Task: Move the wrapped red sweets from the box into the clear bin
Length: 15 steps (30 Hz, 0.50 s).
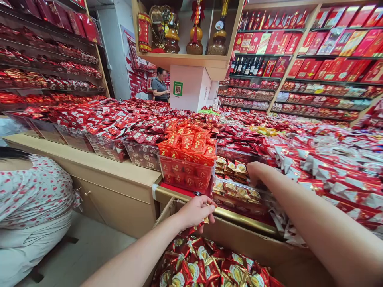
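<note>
My left hand (197, 211) is over an open cardboard box (257, 243), its fingers curled round a small red-and-gold wrapped candy (206, 219) that shows only in part. Beneath it, the box holds many red-and-gold wrapped candies (196, 271) with a pale yellow picture on them. My right hand (255, 172) reaches into a clear plastic bin (229, 181) at the right-hand side of its gold-wrapped candies (230, 167). The fingers of that hand are mostly hidden, so whether they hold anything does not show.
Left of that bin stands a clear bin (185, 179) heaped with bright red packets. More candy bins (107, 147) line the wooden counter (119, 175). A person in a spotted top (36, 191) is low at the left; another person (160, 85) stands far back. White-and-red packets (344, 179) spread at right.
</note>
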Available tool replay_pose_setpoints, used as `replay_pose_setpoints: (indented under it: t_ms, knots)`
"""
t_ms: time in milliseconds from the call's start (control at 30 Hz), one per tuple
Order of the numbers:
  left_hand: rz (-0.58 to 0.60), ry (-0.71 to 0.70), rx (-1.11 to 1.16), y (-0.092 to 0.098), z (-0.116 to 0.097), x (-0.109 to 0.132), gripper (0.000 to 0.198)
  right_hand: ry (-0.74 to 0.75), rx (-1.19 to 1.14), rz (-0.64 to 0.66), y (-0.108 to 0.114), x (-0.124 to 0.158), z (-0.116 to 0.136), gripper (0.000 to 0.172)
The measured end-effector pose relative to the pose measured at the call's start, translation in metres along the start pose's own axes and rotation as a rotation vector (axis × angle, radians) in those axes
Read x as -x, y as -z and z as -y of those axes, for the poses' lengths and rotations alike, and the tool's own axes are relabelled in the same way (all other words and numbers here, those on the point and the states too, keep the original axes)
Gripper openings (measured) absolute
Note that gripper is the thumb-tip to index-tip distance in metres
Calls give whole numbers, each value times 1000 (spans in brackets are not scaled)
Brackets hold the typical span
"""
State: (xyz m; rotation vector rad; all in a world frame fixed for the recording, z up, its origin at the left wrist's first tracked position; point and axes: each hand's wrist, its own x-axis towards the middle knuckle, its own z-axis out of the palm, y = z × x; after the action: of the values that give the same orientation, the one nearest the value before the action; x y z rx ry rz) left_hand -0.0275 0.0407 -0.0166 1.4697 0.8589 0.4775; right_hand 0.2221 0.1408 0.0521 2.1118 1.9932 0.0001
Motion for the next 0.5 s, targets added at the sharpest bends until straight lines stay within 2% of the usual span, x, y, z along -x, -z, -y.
replay_pose_setpoints:
  t_ms: [200, 500]
  knots:
    - [1, 6, -9, 0, -1, 0, 34, 10, 35, 44, -5, 9, 2, 19]
    - [5, -15, -7, -1, 0, 0, 30, -2, 43, -25, -9, 9, -4, 21]
